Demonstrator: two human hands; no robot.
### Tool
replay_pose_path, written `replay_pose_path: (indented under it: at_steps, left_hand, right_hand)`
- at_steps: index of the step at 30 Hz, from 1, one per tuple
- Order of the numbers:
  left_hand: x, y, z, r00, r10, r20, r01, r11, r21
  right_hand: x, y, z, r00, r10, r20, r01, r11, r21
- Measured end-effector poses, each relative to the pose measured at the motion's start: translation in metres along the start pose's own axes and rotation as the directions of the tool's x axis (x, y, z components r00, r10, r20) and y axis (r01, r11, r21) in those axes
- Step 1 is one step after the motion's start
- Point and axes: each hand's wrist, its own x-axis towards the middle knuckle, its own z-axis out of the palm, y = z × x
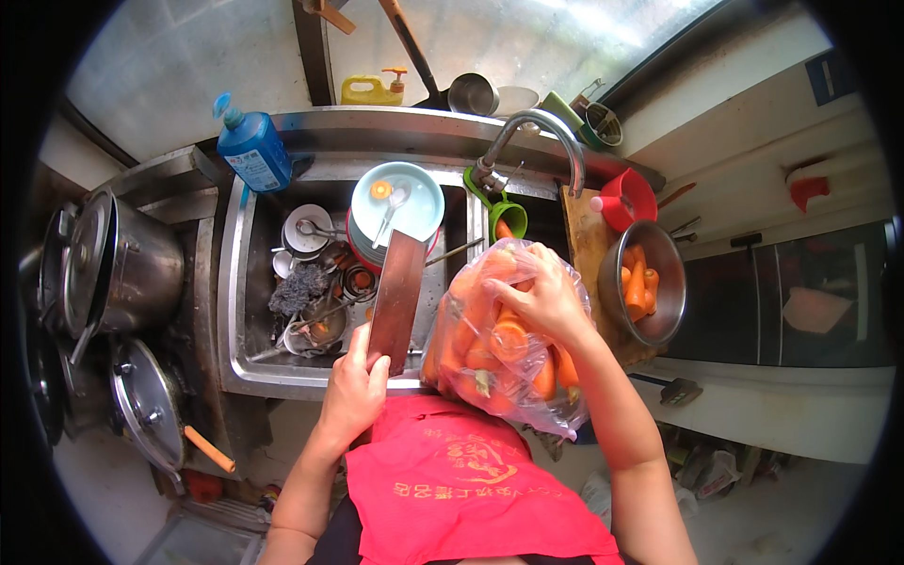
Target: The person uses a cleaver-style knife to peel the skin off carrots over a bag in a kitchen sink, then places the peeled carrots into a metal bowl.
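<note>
My left hand (356,387) grips a cleaver (400,300) low down, and its broad, dark reddish-brown blade points away from me over the sink. Most of its handle is hidden in my fingers. My right hand (547,296) is closed on the upper part of a clear plastic bag (462,381) full of carrots. Its fingertips are partly hidden, so whether it also touches a carrot is unclear. One thick carrot (510,340) shows a blunt round end just below that hand. The bag bulges over the sink's front edge, against my red apron (466,487).
The left basin (438,339) holds stacked plates (399,194), bowls and a steel scourer (300,288). A faucet (537,120) arches behind the bag. To the right, a wooden board (586,240) carries a steel bowl of carrots (678,282). Large pots (141,261) stand left.
</note>
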Motion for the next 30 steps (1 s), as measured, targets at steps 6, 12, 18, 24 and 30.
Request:
replay_pose_path:
  at_steps: [6,12,18,24,30]
  left_hand:
    - [-0.009,0.008,-0.008,0.995,0.019,-0.093,-0.031,0.991,-0.132]
    - [-0.02,0.015,-0.008,0.86,0.437,-0.262,-0.41,0.899,0.155]
    - [-0.018,0.045,-0.012,0.581,0.805,-0.12,-0.682,0.563,0.467]
    - [-0.028,0.034,-0.009,0.601,0.788,-0.135,-0.637,0.574,0.514]
    - [-0.034,0.037,-0.011,0.605,0.781,-0.155,-0.632,0.589,0.504]
  right_hand:
    - [-0.02,-0.019,-0.022,0.926,0.102,-0.364,0.274,0.484,0.831]
    - [-0.02,-0.064,-0.064,0.998,-0.005,-0.057,0.035,0.844,0.535]
    - [-0.019,-0.063,-0.009,0.96,-0.259,0.103,0.26,0.966,0.005]
    - [-0.019,-0.07,0.003,0.931,-0.334,0.151,0.347,0.935,-0.076]
    - [-0.018,-0.074,0.006,0.936,-0.322,0.145,0.333,0.941,-0.064]
